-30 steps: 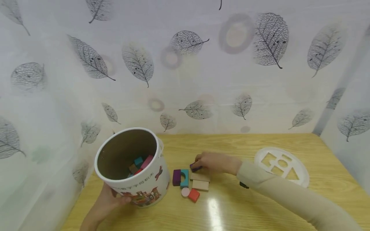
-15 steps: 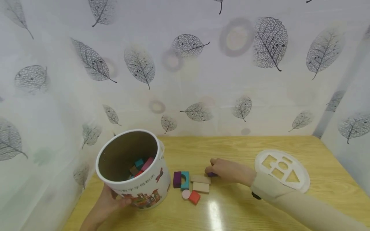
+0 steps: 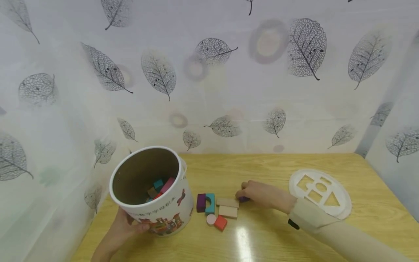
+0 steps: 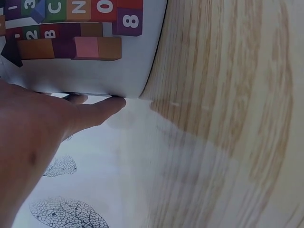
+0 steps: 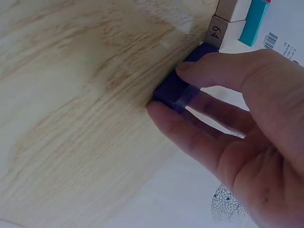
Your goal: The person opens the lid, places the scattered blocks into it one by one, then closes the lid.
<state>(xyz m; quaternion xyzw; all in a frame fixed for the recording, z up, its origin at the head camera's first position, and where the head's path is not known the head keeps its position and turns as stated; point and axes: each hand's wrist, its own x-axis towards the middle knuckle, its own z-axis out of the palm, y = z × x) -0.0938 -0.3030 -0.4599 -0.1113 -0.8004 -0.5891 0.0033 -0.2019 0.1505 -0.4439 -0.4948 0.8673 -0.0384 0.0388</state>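
Bucket (image 3: 184, 207): stands on the table (image 3: 288, 243) at the person's left, mouth upward; whether it tilts cannot be told. Loose blocks (image 3: 167, 186) lie low inside, toward its near right wall.
Left hand (image 3: 122, 231): spread wide against the lower bucket wall, thumb along the near side; other fingers mostly hidden. Judged function: steadies the bucket, whose smooth curved wall offers nothing narrow to grasp at this point.
Right hand (image 3: 265, 194): narrow pinch, holding the dark purple block between thumb and fingers. Judged reason: a piece this small suits fingertip control, not a full-palm grasp.
Dark purple block (image 3: 243, 199): at table level, just beside the right end of the upper tan block (image 3: 227, 202); contact between the two cannot be confirmed. The position appears chosen to extend the cluster rightward.
Tan pair: the upper tan block lies along the lower tan block (image 3: 228, 211), long sides together.
Arch pair: the teal arch (image 3: 211, 203) sits against the second purple block (image 3: 201, 202), its notch facing that block.
Near pieces: a pink disc (image 3: 211, 219) and a red block (image 3: 220, 223) lie side by side, nearest the person.
Cut-out board (image 3: 345, 200): lies flat at the right, well apart from the cluster, likely leaving working room between.
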